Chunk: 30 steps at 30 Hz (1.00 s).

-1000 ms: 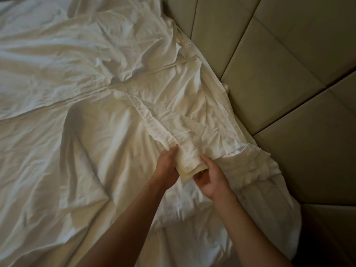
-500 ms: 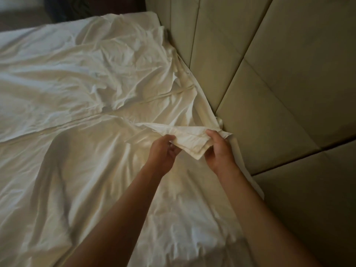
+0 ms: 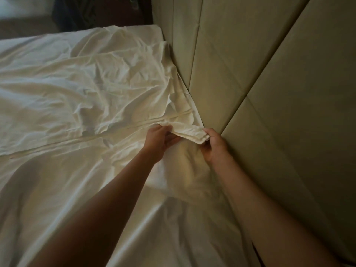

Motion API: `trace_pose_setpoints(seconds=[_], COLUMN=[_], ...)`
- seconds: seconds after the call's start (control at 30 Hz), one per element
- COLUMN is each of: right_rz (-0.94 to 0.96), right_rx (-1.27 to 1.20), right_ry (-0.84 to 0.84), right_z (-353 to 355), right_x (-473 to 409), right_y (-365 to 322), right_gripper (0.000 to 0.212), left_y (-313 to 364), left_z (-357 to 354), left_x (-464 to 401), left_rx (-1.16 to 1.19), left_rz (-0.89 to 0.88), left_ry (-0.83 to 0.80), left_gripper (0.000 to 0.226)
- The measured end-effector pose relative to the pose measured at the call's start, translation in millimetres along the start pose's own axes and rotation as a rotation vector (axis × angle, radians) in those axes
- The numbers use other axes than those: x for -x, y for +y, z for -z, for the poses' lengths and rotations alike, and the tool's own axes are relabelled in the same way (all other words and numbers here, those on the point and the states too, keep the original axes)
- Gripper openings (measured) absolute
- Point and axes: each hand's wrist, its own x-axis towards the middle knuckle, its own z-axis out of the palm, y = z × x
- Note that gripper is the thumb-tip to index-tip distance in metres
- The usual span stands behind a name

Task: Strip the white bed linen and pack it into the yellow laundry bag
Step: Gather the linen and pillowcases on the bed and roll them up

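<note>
Crumpled white bed linen (image 3: 81, 97) covers the bed across the left and middle of the head view. Close to the headboard, a folded edge of the linen (image 3: 189, 132) is lifted off the bed. My left hand (image 3: 160, 141) grips its left end with curled fingers. My right hand (image 3: 214, 146) pinches its right end, right beside the headboard. The cloth hangs slack below the held edge. No yellow laundry bag is in view.
A beige padded headboard (image 3: 279, 93) with panel seams fills the right side, tight against the bed. Something dark (image 3: 77, 14) stands beyond the bed's far edge at the top left.
Both hands have carried the gripped sheet edge farther along the headboard, away from me. More of the far end of the bed and the dark area behind it has come into view.
</note>
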Motion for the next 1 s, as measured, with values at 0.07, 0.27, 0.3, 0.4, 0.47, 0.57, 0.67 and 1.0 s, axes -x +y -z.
trace_pose_setpoints(seconds=[0.07, 0.27, 0.3, 0.4, 0.47, 0.57, 0.67, 1.0], right_rz=[-0.053, -0.066, -0.038, 0.131, 0.331, 0.688, 0.969, 0.655], right_rx=[-0.014, -0.123, -0.062, 0.268, 0.574, 0.962, 1.155, 1.645], right_ry=[0.057, 0.095, 0.067, 0.078, 0.118, 0.222, 0.333, -0.381], right_z=[-5, -18, -18, -9, 2, 10, 5, -30], right_x=[-16, -56, -59, -65, -69, -75, -82, -115], right_y=[-1, 6, 13, 37, 49, 57, 53, 45], right_gripper=[0.007, 0.016, 0.020, 0.029, 0.038, 0.054, 0.051, 0.061], left_y=[-1, -18, -25, -41, -40, -31, -31, -40], left_z=[-2, -8, -6, 3, 15, 46, 81, 97], left_x=[-23, -81, -88, -98, -94, -84, -82, -94], left_rx=[-0.042, -0.069, -0.110, -0.303, -0.565, -0.970, -1.263, -1.340], left_rz=[0.012, 0.100, 0.126, 0.126, -0.144, -0.573, -0.538, -0.447], left_ry=[0.029, -0.005, -0.019, -0.054, -0.021, 0.147, 0.218, 0.092], left_gripper=[0.016, 0.017, 0.025, 0.040, 0.034, 0.024, 0.028, 0.034])
